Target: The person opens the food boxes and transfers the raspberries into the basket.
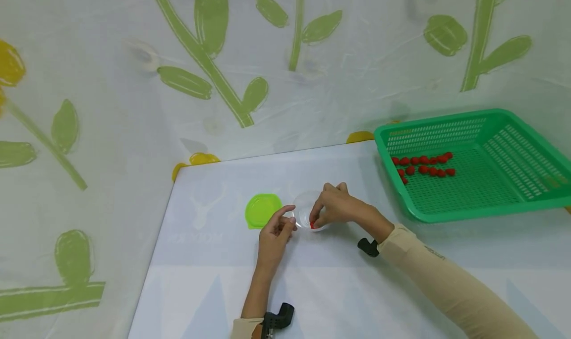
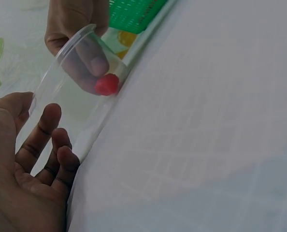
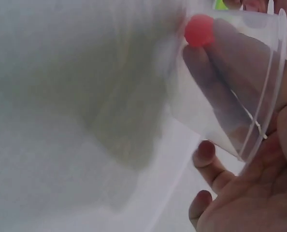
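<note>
A clear plastic cup stands on the white table. My left hand holds it at its left side, thumb and fingers bent against the wall, as the left wrist view also shows. My right hand reaches down inside the cup from the right. Its fingertips pinch a small red berry-like piece low in the cup, near the bottom. Through the clear wall in the right wrist view, the red piece sits at the ends of the fingers. Whether it touches the bottom I cannot tell.
A bright green lid lies left of the cup, just beyond my left hand. On the right, a green plastic basket holds several red pieces in rows toward its left side. A flower-patterned sheet rises behind the table.
</note>
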Demonstrator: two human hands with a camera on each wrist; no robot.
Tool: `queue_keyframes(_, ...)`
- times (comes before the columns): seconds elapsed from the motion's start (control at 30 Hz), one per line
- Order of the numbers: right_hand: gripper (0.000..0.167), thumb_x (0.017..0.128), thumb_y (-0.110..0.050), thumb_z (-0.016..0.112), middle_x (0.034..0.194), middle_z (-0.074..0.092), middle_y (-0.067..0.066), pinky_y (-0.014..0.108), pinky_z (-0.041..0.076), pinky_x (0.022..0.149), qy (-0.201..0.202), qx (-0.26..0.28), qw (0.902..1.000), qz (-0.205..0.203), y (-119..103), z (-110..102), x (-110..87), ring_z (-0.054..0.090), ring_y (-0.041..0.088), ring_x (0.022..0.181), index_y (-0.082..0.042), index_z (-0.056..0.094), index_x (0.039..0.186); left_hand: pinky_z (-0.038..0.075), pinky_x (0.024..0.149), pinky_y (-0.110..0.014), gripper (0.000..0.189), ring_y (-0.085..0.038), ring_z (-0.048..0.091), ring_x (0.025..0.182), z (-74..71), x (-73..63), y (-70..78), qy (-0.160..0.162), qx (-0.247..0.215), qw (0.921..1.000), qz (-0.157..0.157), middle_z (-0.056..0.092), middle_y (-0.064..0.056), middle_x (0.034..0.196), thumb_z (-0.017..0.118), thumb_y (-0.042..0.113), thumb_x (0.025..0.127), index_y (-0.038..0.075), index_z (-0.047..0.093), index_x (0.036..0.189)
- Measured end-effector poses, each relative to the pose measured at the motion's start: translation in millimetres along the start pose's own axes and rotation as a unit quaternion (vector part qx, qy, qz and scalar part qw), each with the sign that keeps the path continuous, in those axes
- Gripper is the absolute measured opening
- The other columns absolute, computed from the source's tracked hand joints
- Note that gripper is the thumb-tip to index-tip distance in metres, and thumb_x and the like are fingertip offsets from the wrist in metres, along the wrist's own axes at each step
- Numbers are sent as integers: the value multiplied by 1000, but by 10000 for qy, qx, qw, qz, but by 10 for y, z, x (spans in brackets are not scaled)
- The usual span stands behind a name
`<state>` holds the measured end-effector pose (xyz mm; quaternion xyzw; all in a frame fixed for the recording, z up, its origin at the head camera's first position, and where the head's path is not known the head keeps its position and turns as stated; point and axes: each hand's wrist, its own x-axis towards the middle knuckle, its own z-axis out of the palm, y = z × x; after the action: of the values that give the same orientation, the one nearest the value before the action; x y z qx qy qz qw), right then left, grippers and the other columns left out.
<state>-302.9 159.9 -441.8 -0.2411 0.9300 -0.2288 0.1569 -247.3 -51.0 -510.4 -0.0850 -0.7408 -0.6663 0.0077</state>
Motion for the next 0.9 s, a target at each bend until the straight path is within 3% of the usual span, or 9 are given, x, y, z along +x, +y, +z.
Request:
queue_keyframes(0.33,8,77,-27,88,71,62,-23,48,24,83,114,73,9998,-141,15,18,-4,41,18,93,-31,81,79,46,60,-21,31,-17,55,70,-14,-2,21,-21,-122,9999,-64,65,-9,85,67,23,98,20,67,129)
queue_keyframes(0.57,8,80,-23,84,85,68,-25,52,21,91,971,514,9924,-553,110,108,-69,40,26,113,-30,80,83,45,60,-20,32,-17,54,70,8,1,62,-62,-21,9998,-181,65,-14,88,62,12,100,12,64,132)
queue_keyframes(0.77,13,82,-15,82,85,68,-25,48,22,86,1719,897,9771,-877,146,162,-115,38,18,108,-28,80,87,46,62,-21,31,-19,55,69,17,-50,306,-79,-91,9999,-113,64,-15,85,62,8,99,4,64,130)
queue_keyframes(0.9,14,82,-16,83,88,69,-23,47,22,86,2027,1013,9690,-980,142,153,-134,38,17,109,-27,79,88,46,62,-20,32,-30,55,70,14,-58,328,-38,-76,9999,-75,64,-14,85,63,8,98,2,63,129)
